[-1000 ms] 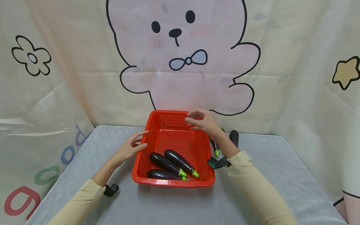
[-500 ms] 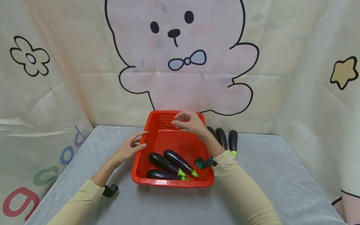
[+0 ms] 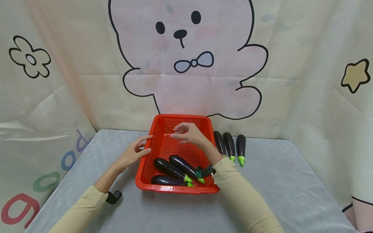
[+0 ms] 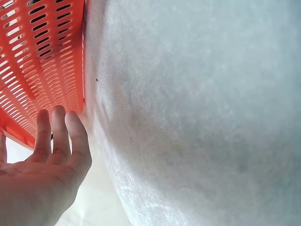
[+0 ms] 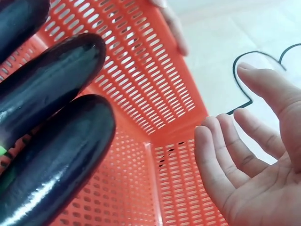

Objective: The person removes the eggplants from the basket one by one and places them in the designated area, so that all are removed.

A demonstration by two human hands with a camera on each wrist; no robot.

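A red plastic basket [image 3: 144,176] with slotted walls stands on the table. Three dark eggplants [image 3: 167,168] with green stem ends lie in its near part; in the right wrist view their glossy bodies [image 5: 70,155] fill the left side. My left hand [image 3: 132,154] touches the basket's left rim, thumb and fingers spread; in the left wrist view its fingers stand against the slotted wall [image 4: 51,70]. Over the basket's inside hovers my right hand [image 3: 190,134], holding nothing, its fingers loosely bent and apart from the eggplants.
Three more eggplants [image 3: 229,145] lie side by side on the grey tablecloth [image 3: 274,181], just right of the basket. A printed cloth backdrop [image 3: 96,106] rises behind the table and along both sides.
My right hand has moved left and a little nearer, from the basket's right rim to over its inside. The eggplants on the right are now uncovered. My left hand stays on the rim.
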